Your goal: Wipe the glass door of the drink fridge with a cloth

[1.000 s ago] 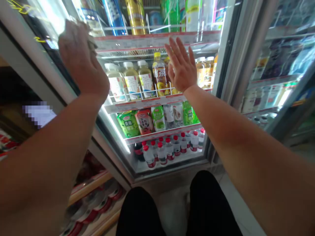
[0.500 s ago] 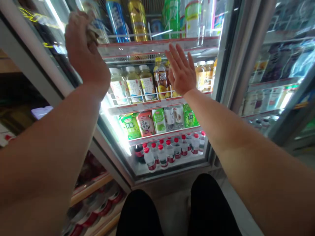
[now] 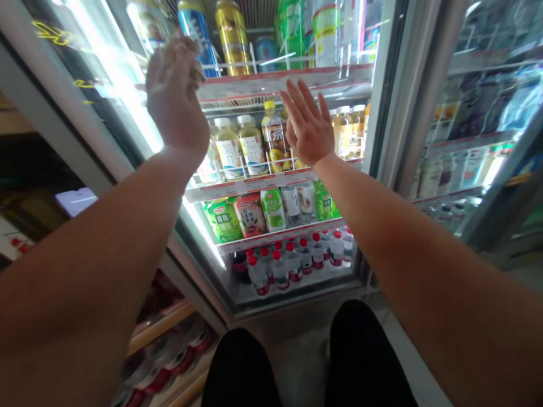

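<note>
I face a lit drinks fridge [image 3: 384, 102] with a glass front. My left hand [image 3: 176, 102] is raised at the upper left of the glass, fingers closed on a pale crumpled cloth [image 3: 189, 50], blurred by motion. My right hand [image 3: 307, 127] is open, fingers spread, palm flat toward the glass in front of the shelf of tea bottles [image 3: 250, 144]. Tall cans and bottles [image 3: 231, 34] stand on the shelf above both hands.
Lower shelves hold green and red juice packs [image 3: 223, 217] and red-capped water bottles [image 3: 280, 265]. A second glass-fronted fridge [image 3: 475, 113] stands to the right. A low wooden rack of red-and-white goods [image 3: 169, 350] is at lower left. My black-trousered legs [image 3: 360, 356] are below.
My left hand with the cloth has swept to the right across the upper glass. My right hand has stayed nearly in place, still spread.
</note>
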The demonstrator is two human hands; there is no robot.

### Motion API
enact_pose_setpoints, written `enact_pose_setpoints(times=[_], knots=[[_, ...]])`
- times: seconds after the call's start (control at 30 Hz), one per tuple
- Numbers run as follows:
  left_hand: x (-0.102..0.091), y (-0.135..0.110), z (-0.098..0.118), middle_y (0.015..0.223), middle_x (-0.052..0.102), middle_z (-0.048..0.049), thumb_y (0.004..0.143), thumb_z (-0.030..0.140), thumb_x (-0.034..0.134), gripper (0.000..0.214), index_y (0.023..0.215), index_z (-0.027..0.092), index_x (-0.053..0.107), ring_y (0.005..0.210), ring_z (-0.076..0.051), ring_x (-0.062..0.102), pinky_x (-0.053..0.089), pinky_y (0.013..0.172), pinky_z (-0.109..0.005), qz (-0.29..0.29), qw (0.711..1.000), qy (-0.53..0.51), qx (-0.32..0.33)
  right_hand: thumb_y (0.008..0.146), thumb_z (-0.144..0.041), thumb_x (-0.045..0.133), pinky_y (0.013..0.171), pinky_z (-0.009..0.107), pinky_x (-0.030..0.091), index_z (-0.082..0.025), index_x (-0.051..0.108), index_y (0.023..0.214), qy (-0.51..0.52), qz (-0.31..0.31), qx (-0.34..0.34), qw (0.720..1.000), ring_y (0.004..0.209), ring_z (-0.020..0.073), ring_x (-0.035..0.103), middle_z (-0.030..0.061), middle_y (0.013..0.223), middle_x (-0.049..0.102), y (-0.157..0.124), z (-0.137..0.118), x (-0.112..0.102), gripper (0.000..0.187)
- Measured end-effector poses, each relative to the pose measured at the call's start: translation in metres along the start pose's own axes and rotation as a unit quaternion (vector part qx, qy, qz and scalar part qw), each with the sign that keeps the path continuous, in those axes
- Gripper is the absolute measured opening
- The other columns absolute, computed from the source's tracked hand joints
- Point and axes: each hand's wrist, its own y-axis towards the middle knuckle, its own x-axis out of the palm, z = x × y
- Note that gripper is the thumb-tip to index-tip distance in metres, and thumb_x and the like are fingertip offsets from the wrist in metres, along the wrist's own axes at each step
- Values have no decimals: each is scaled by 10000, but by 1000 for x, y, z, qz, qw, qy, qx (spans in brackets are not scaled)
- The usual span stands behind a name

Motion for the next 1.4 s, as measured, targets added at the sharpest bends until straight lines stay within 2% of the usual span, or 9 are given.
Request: enact_pose_setpoints(times=[0.13,0.33,0.43,0.6,0.77,0.93,1.0,1.2,1.4], knots=[[-6,-18,32,1551,444,114,1024,257,461,419,1423,312,577,1481,-150,328,213,1300,-398,-134,987,78,33,984,-232,257,1317,493,127,-355,280,1594,8,5,-1,1000,1565,132,135,-89,1659,247,0,1,1,623],[-2,2,30,1565,414,128,939,84,491,582,1468,321,535,1472,-193,342,242,1272,-476,-121,988,97,28,986,-243,278,1314,518,139,-320,282,1604,14,-4,1,1000,1565,178,139,-79,1642,290,0,-1,-2,623],[3,-7,48,1571,405,116,1018,151,427,491,1470,309,540,1491,-214,316,228,1271,-503,-124,988,94,23,989,-247,277,1314,508,150,-306,303,1601,14,3,-1,1000,1563,191,141,-66,1633,312,0,-1,-2,615],[4,-12,85,1560,427,121,1102,343,350,389,1433,354,555,1495,-163,311,256,1266,-437,-221,969,68,86,995,-249,272,1312,524,156,-322,284,1606,10,-2,1,1000,1563,196,137,-73,1638,294,0,-1,-1,615],[10,3,87,1606,368,50,1082,214,415,445,1521,257,474,1517,-241,266,219,1271,-487,-193,971,122,67,998,-246,270,1313,528,143,-310,262,1614,-10,1,-4,1000,1566,190,134,-65,1638,305,-1,0,1,619],[10,-9,102,1605,372,52,1096,231,365,420,1492,266,501,1544,-200,194,195,1275,-461,-283,945,72,146,1001,-242,235,1321,471,148,-237,315,1602,-12,6,-13,1000,1567,189,150,-37,1662,251,0,1,3,606],[5,-5,104,1589,399,58,1104,266,355,407,1479,288,511,1536,-180,221,198,1272,-464,-282,946,76,142,999,-252,253,1319,500,151,-264,292,1609,-4,0,-7,1000,1568,207,139,-47,1656,271,0,0,3,612],[-5,-1,90,1632,307,86,1085,233,359,475,1550,310,412,1549,-184,164,175,1287,-481,-204,967,154,14,995,-264,273,1312,540,147,-316,252,1617,-1,-8,0,1000,1569,209,119,-58,1636,323,-1,0,0,624],[-23,-9,74,1596,373,95,1078,287,345,436,1478,328,515,1522,-225,262,228,1248,-544,-264,951,140,85,990,-241,275,1311,538,149,-306,271,1611,4,-2,-4,1000,1569,197,143,-56,1649,290,0,1,2,624]])
